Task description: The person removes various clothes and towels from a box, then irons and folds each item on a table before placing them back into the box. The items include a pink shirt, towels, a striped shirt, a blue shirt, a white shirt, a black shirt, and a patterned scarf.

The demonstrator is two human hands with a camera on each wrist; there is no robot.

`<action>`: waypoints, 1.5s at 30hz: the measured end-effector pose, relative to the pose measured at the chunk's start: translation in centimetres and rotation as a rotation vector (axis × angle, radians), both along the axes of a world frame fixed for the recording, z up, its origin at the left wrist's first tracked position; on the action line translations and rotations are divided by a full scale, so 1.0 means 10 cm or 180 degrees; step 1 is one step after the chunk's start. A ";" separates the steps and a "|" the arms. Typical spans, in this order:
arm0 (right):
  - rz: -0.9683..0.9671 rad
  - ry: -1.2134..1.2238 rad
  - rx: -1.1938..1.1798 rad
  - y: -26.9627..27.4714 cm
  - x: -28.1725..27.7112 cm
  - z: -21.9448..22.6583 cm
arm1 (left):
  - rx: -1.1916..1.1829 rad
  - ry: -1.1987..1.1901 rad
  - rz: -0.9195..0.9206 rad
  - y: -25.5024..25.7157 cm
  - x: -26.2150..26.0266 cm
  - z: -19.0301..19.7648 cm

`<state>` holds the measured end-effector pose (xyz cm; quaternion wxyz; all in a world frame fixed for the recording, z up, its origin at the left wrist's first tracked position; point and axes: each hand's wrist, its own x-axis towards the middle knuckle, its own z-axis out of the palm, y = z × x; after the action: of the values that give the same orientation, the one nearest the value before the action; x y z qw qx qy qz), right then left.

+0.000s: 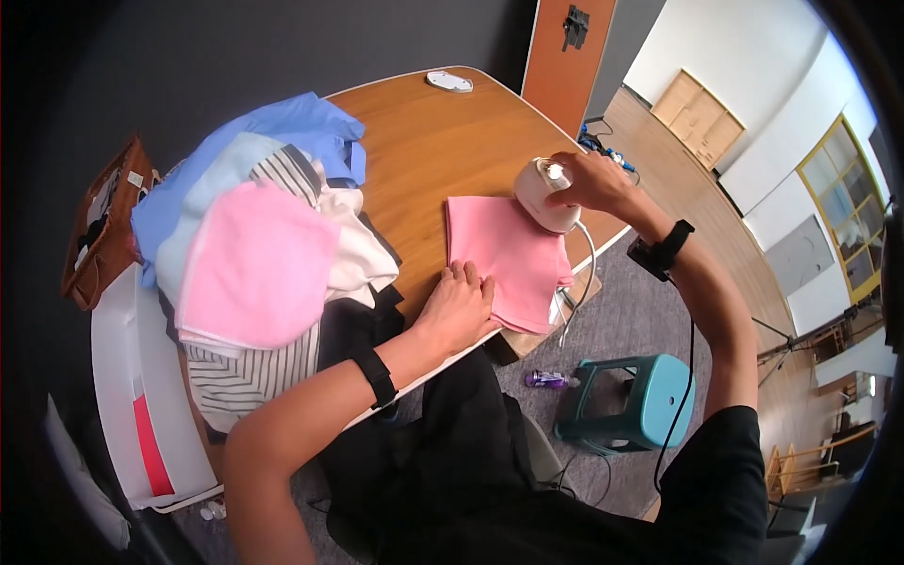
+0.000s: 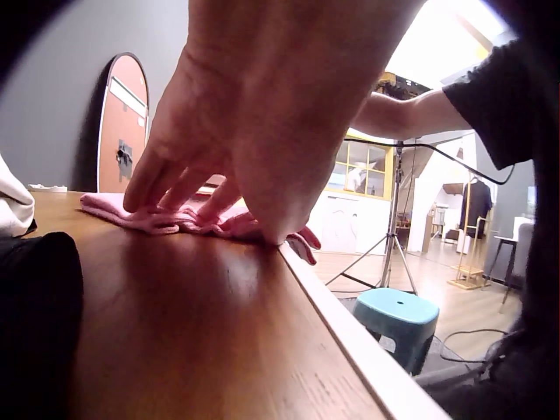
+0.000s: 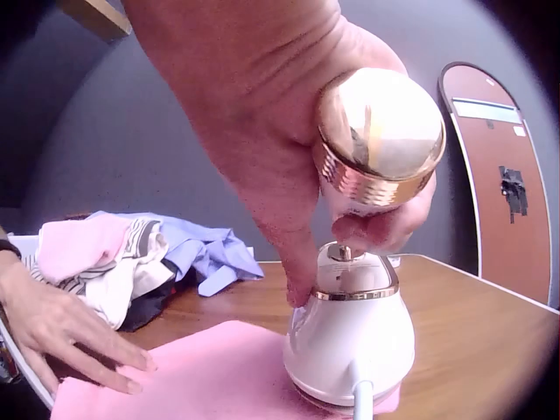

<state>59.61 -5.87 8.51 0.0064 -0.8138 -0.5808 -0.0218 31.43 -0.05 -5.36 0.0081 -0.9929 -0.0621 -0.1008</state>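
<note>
A folded pink cloth (image 1: 490, 237) lies on the wooden table near its right edge. My right hand (image 1: 595, 181) grips a white handheld steam iron (image 3: 350, 354) by its handle, which ends in a shiny gold cap (image 3: 381, 122). The iron sits upright on the cloth's far right part, its cord running off over the table edge. On the near left corner of the cloth rests my left hand (image 1: 456, 309), fingers spread and pressing down. In the left wrist view its fingertips lie on small wrinkles in the cloth (image 2: 149, 217).
A heap of clothes stands on the left, with a pink piece (image 1: 259, 264) on top and a blue garment (image 1: 282, 121) behind. At the far edge lies a white oval plate (image 1: 449, 82). A teal stool (image 1: 650, 400) and a purple-labelled bottle (image 1: 548, 379) are on the floor.
</note>
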 end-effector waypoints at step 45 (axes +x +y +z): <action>0.1558 0.1738 0.2292 -0.17 -1.41 -1.08 | -0.4232 -0.2524 0.2129 0.21 -4.02 2.49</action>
<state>45.53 -7.56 -2.24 0.4426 -0.5762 -0.6871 -0.0049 -8.74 2.04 19.53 -0.5712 -0.6114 -0.3975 -0.3768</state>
